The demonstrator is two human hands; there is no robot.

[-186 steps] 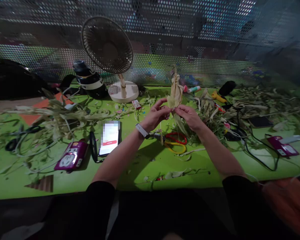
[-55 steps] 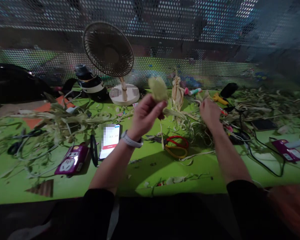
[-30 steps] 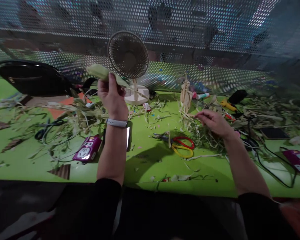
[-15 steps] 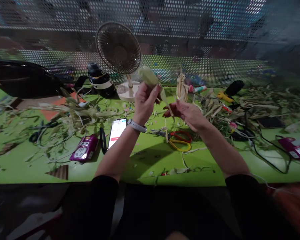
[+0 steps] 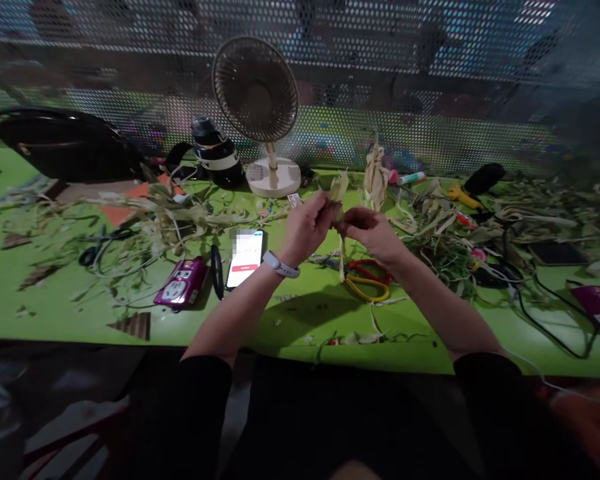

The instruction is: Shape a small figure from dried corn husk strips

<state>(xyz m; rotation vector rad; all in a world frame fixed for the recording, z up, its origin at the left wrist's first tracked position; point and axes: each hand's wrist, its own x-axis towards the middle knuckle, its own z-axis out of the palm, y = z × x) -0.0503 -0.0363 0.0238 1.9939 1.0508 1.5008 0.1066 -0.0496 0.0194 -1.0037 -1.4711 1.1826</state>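
Both hands are up over the middle of the green tabletop [image 5: 300, 313], pinching the same bit of husk [image 5: 338, 189] between them. The left hand [image 5: 306, 228] is curled closed around the lower part, thumb and fingers clamped on it. The right hand [image 5: 370, 232] meets it from the other side with its fingertips nipped onto the same piece, so neither hand is loose. The husk's pale tip pokes up above the knuckles, and a thin strand [image 5: 341, 261] hangs down from the grip toward the scissors [image 5: 367, 280] lying below. My guess is this stuff weighs next to nothing and is dry, papery and floppy. It looks easy to tear along the grain and likely to crack if bent hard, so a fingertip pinch close to the base seems the sane place to hold it rather than the frayed tip. Behind the hands another husk bundle [image 5: 375, 177] stands upright, and a messy pile of husks [image 5: 440, 247] sits to the right. A phone [image 5: 245, 249] and a purple power strip [image 5: 183, 291] lie to the left, with a fan [image 5: 256, 90] at the back.
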